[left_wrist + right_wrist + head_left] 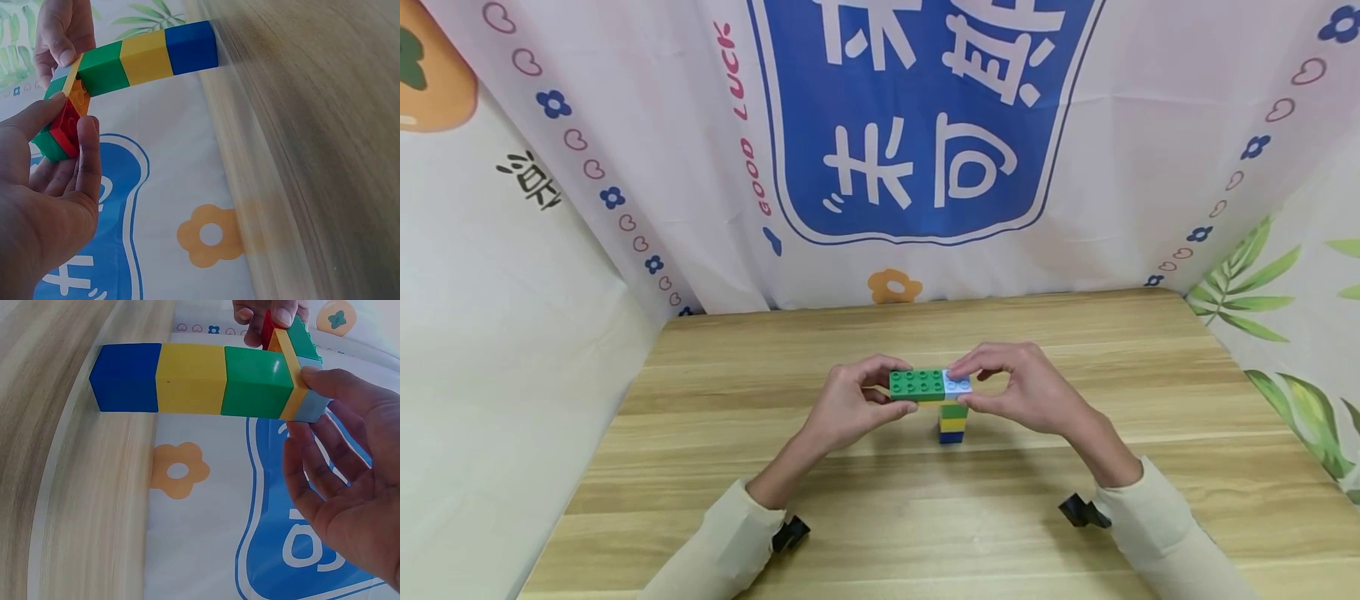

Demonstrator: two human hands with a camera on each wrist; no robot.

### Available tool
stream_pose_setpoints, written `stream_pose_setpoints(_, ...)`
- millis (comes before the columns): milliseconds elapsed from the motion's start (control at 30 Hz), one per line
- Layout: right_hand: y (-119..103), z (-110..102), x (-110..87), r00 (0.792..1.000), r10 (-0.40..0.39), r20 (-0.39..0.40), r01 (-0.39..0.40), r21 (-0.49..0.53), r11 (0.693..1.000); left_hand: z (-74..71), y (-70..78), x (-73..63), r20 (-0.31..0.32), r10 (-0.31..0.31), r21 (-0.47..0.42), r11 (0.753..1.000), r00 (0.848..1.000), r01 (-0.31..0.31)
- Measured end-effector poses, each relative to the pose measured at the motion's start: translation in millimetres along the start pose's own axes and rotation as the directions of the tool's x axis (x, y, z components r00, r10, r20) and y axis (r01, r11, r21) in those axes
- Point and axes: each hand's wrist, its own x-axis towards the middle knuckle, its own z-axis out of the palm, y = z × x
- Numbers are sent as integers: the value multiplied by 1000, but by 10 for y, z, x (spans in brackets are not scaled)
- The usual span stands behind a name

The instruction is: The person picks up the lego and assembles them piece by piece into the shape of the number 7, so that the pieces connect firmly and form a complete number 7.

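A tower of toy building bricks stands upright on the table, with a blue brick [125,378] at the bottom, then a yellow brick [190,380] and a green block [257,384]. Across its top lies a thin orange piece [289,394] that reaches out leftward. On that sit a long green brick [917,382] and, directly over the tower, a light blue brick [957,386]. Under the green brick's far left end is a red brick [66,128]. My left hand [846,404] pinches the green brick's left end, thumb near the red one. The light blue brick is pinched by my right hand [1030,387].
The wooden table [715,467] ends at the back against a hanging printed cloth [1120,167]. White cloth also hangs at both sides. Black straps [1084,511] show by both sleeves.
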Motion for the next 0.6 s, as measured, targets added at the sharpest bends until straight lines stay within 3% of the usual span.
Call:
stream_pose_setpoints(367, 47, 20, -23, 1000, -25, 0, 25, -16, 1000, -55, 23, -13, 16, 12, 20, 1000, 1000, -12)
stream_pose_setpoints(600, 105, 26, -58, 998, -60, -1, 60, 9, 998, -111, 44, -33, 4, 50, 63, 997, 999, -51)
